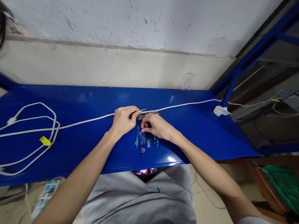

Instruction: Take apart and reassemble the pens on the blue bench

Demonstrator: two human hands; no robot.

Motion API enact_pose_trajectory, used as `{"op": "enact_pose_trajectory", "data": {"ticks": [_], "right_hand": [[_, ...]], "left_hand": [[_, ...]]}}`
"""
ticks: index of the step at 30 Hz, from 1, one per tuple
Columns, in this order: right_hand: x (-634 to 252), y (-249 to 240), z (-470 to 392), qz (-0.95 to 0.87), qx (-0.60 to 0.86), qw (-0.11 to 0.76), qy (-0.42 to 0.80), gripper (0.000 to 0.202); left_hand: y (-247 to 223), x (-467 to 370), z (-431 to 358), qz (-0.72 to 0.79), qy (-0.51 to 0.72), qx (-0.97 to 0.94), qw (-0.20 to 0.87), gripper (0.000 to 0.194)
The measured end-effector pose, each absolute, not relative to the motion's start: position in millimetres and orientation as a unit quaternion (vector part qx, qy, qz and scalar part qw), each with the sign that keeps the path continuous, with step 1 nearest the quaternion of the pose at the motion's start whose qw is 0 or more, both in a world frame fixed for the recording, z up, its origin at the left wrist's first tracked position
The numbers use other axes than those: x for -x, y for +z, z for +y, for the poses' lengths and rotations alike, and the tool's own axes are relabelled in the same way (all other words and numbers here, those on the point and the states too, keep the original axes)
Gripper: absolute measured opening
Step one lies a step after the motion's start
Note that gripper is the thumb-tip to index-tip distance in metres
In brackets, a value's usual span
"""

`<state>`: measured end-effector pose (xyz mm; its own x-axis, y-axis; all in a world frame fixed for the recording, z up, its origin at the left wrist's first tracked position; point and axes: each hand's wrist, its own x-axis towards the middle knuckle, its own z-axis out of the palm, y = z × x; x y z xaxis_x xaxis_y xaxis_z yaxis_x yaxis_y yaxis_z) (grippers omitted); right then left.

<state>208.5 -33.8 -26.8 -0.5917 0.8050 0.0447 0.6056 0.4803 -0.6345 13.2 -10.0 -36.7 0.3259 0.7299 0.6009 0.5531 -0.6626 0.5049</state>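
Note:
My left hand (124,119) is closed in a pinch around a thin dark pen part (142,109), whose pointed end sticks out to the right. Just beside it, my right hand (157,125) has its fingers curled together over the pen pieces; whatever lies in its grip is hidden. Several slim dark pen parts (152,114) lie behind the right hand's knuckles. Toward the front edge are a clear tube with a light blue end (137,139), a clear tube with a dark tip (142,147) and a small clear-and-black strip (148,139). Another blue-tipped piece (156,142) sits partly under my right hand.
A white cable (89,120) runs across the blue shelf (91,156) behind my hands, looping at the left with a yellow tag (45,141). Crumpled white tissue (220,111) lies at the right near the blue frame post. A clear plastic bag (187,81) rests by the wall.

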Motion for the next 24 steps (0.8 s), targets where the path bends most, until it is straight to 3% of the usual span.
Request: {"op": "enact_pose_trajectory", "data": {"ticks": [10,16,21,24], "right_hand": [[-207.9,-16.5,-36.9,-0.825,0.407,0.223,0.322,0.012],[-218.1,-7.0,-32.6,-0.716,0.383,0.345,0.471,0.007],[-219.5,-9.0,-24.1,-0.602,0.400,0.502,0.475,0.030],[-218.2,-10.3,-22.3,-0.574,0.400,0.530,0.480,0.038]], "left_hand": [[-37.3,-13.5,-9.7,0.391,0.419,-0.813,0.103,0.027],[-36.7,-13.3,-9.5,0.387,0.421,-0.814,0.099,0.025],[-36.7,-13.4,-9.4,0.399,0.404,-0.817,0.099,0.027],[-37.0,-13.7,-9.7,0.399,0.401,-0.818,0.105,0.026]]}}
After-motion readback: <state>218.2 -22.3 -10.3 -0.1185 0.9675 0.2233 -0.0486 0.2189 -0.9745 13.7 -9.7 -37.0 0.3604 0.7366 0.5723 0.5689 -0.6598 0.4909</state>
